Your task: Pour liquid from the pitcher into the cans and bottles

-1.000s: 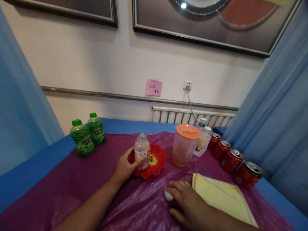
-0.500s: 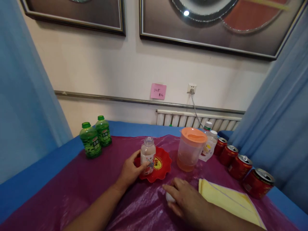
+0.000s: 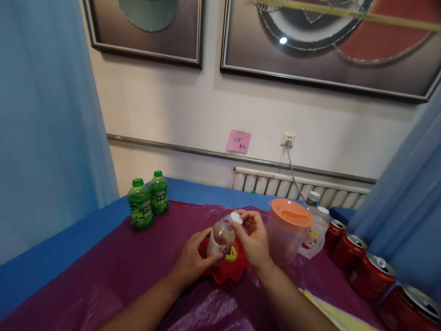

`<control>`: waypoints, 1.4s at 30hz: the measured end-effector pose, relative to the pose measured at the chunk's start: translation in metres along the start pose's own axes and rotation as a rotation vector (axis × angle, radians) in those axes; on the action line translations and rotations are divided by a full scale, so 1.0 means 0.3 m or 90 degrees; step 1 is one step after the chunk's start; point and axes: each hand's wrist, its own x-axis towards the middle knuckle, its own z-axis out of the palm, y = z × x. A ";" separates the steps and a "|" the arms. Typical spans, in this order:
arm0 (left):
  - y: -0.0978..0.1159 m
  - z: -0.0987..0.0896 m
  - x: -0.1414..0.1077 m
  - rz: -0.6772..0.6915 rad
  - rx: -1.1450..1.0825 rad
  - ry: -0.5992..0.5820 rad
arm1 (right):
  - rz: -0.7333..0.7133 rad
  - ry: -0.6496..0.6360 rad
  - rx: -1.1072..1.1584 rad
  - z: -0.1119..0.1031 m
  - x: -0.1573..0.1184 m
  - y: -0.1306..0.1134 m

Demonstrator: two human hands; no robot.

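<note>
A clear bottle [image 3: 220,239] with a printed label stands tilted slightly over the red scalloped plate [image 3: 231,271], its mouth uncovered. Wrapped round its lower left side are the fingers of my left hand [image 3: 195,257]. My right hand [image 3: 255,239] pinches a white cap [image 3: 236,218] beside the bottle's mouth, at its upper right. Just right of that hand is a pitcher [image 3: 285,234] with an orange lid, partly hidden behind the wrist.
Two green bottles [image 3: 141,207] stand at the back left. Behind the pitcher are clear bottles [image 3: 315,230]; a row of several red cans [image 3: 372,278] runs down the right. A yellow cloth [image 3: 334,312] lies at the lower right on the purple sheet [image 3: 138,271].
My right hand has risen from the sheet to the bottle's mouth, bringing the white cap. The bottle now leans a little in my left hand. The view has shifted.
</note>
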 end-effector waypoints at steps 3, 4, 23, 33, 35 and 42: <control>-0.015 0.005 -0.005 0.001 0.006 -0.008 | -0.009 -0.041 -0.051 -0.019 -0.028 0.016; -0.014 0.005 -0.007 0.004 0.005 -0.014 | -0.015 -0.048 -0.068 -0.026 -0.030 0.014; 0.037 -0.020 -0.014 0.037 0.012 -0.026 | -0.180 -0.259 -0.266 -0.105 0.016 -0.078; 0.043 -0.033 -0.009 0.024 0.007 -0.015 | -0.220 -0.187 -0.282 -0.088 -0.003 -0.077; 0.041 -0.034 -0.010 0.020 0.006 -0.027 | -0.202 -0.202 -0.276 -0.086 -0.003 -0.073; 0.035 -0.031 -0.020 0.047 -0.002 -0.057 | -0.186 -0.284 -0.245 -0.097 0.003 -0.082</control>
